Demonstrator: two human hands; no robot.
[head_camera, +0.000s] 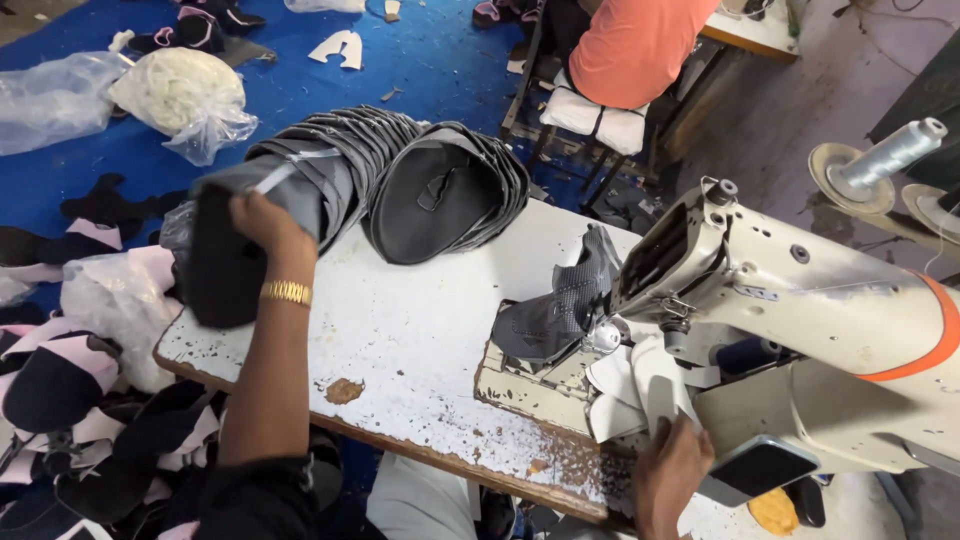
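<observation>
Head view, left hand (262, 225): closed on the end of a bundle of dark cut pieces (290, 185) at the table's (400, 330) far-left edge, within arm's reach.
Right hand (668, 470): pinches white pieces (640, 385) beside the sewing machine (800, 320), near the needle.

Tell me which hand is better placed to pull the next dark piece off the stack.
Left, probably. The left hand already rests on the stack of dark pieces at the table's far left, while the right hand holds white pieces by the sewing machine.
</observation>
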